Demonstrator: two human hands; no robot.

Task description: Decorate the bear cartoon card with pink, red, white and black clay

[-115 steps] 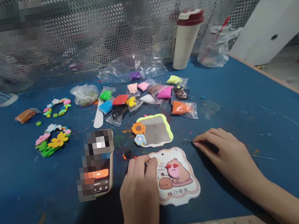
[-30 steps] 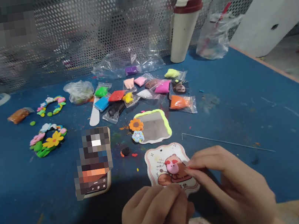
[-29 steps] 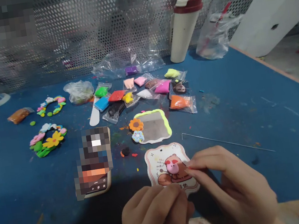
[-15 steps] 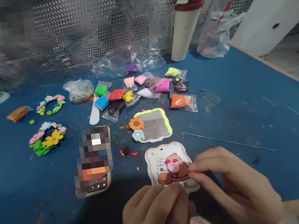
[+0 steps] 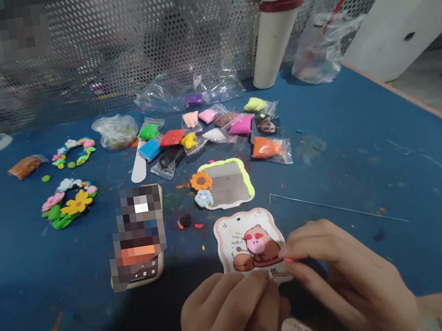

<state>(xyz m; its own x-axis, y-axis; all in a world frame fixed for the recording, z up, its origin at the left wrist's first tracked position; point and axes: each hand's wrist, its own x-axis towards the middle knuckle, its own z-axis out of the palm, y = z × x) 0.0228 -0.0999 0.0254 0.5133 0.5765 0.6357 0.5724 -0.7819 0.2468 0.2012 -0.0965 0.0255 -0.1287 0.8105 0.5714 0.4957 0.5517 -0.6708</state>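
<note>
My right hand (image 5: 341, 275) pinches a tiny red-pink bit of clay (image 5: 288, 259) between thumb and forefinger, over the right edge of a scalloped white plaque (image 5: 228, 242). Printed on that plaque is a brown bear-like animal, and on it sit a pink clay snout (image 5: 256, 244) and red clay pieces above it. My left hand (image 5: 234, 307) is closed, its fingers curled at the plaque's lower edge; whatever they hold is hidden. Just beyond lies a small mirror (image 5: 230, 186) edged with yellow-green clay, with an orange flower (image 5: 201, 181) and a blue flower (image 5: 204, 198) at its left.
A phone (image 5: 161, 224) lies to the left, near two clay-decorated rings (image 5: 77, 203). Several bags of coloured clay (image 5: 171, 138) and a white spatula (image 5: 138, 168) spread behind. A bent wire (image 5: 335, 207) lies at right. A tumbler (image 5: 277, 41) and a plastic bag (image 5: 316, 57) stand at the back.
My right hand's fingertips have shifted slightly, and the red-pink bit shows a little more between them. My left hand stays in nearly the same place.
</note>
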